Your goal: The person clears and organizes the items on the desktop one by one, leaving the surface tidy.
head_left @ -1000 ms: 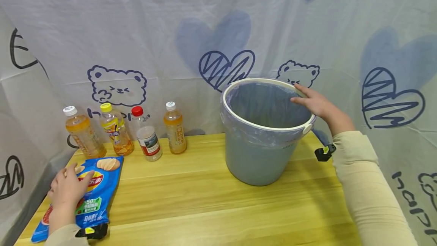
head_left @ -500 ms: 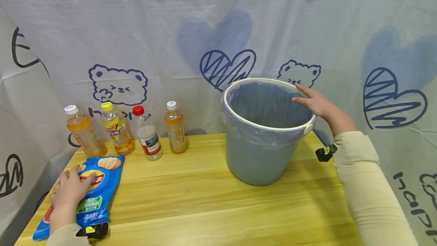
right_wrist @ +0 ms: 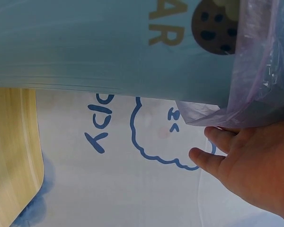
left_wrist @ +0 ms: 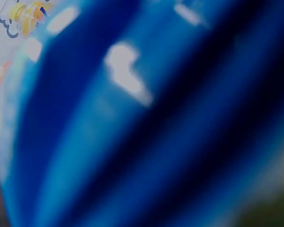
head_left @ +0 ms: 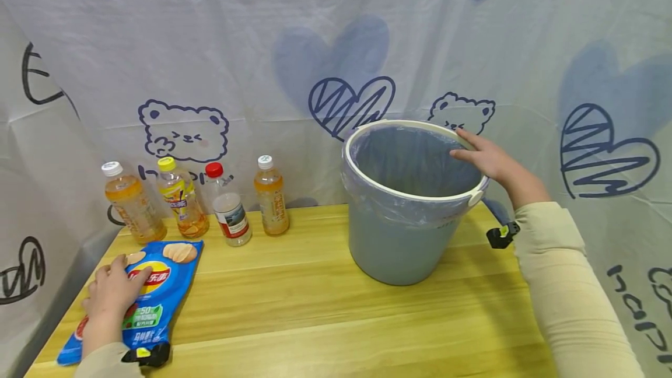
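Note:
A blue bag of potato chips (head_left: 178, 284) lies at the table's left front. My left hand (head_left: 111, 296) grips its left side, with the thumb across the printed front and the fingers at the far edge. Blurred blue folds of the bag fill the left wrist view. On the right stands a grey-blue trash can (head_left: 399, 249) with a white rim and a clear liner (right_wrist: 255, 61). My right hand (head_left: 496, 162) holds the can's right rim, thumb over the inner side. In the right wrist view two of its fingers (right_wrist: 208, 161) show outside the rim.
Behind the bag stand several capped bottles: a white-capped orange one (head_left: 133, 206), a yellow-capped one (head_left: 181, 200), a red-capped one (head_left: 231, 217) and another white-capped one (head_left: 271, 203). A printed cloth (head_left: 252, 45) hangs at the back of the wooden table (head_left: 273, 308).
My left hand and the chip bag have shifted a little to the right and away from me. The right hand stays at the trash can's rim.

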Action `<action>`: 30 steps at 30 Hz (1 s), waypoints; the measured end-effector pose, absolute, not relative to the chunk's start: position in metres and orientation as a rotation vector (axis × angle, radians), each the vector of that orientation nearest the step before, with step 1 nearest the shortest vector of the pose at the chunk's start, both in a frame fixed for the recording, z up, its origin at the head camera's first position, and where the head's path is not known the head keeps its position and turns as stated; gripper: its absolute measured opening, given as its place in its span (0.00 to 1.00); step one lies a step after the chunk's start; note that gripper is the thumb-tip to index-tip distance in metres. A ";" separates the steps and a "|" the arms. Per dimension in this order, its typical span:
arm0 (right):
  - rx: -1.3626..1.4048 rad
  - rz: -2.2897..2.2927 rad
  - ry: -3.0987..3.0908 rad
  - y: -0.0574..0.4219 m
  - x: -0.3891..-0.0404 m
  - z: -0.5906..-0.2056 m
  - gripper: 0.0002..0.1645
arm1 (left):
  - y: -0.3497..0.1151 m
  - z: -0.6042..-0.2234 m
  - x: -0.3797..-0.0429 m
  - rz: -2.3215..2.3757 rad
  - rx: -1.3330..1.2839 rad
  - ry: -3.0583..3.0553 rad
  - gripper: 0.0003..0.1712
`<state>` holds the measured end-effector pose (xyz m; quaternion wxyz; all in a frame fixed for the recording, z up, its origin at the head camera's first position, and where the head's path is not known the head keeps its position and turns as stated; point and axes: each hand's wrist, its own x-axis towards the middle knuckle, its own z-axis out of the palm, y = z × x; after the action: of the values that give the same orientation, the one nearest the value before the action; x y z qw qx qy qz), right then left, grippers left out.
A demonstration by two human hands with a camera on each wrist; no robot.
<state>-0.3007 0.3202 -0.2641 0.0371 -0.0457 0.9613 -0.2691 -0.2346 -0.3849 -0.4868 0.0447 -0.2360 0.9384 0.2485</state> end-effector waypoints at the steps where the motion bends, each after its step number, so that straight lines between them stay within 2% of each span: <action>1: -0.141 -0.827 2.952 0.320 -0.301 -0.264 0.47 | -0.385 -0.487 -0.235 0.757 -0.721 2.868 0.57; 18: -0.149 -0.832 2.945 0.321 -0.302 -0.265 0.46 | -0.381 -0.486 -0.236 0.636 -0.735 2.847 0.65; 30: -0.154 -0.822 2.949 0.321 -0.301 -0.264 0.46 | -0.373 -0.480 -0.236 0.647 -0.725 2.946 0.61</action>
<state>-0.3013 0.3207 -0.2643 0.0384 -0.0502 0.9613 -0.2680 -0.2360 -0.3731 -0.4798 0.0198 -0.2338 0.9494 0.2086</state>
